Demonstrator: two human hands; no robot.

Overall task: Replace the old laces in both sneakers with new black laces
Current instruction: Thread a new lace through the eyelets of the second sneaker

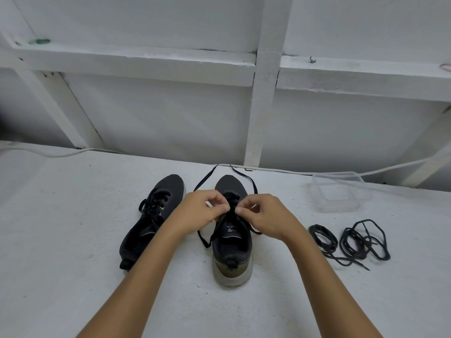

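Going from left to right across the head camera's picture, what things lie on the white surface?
Left sneaker → left hand → right sneaker, both hands pinching its lace → right hand → two coiled black laces, with the clear plastic container beyond them.

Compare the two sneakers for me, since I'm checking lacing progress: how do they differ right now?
The right sneaker stands upright, heel toward the camera, with both hands, the left hand and right hand, pinching its lace, whose ends trail loose. The left sneaker is angled, tipped sideways, untouched, and looks laced. Both are dark and point toward the wall.
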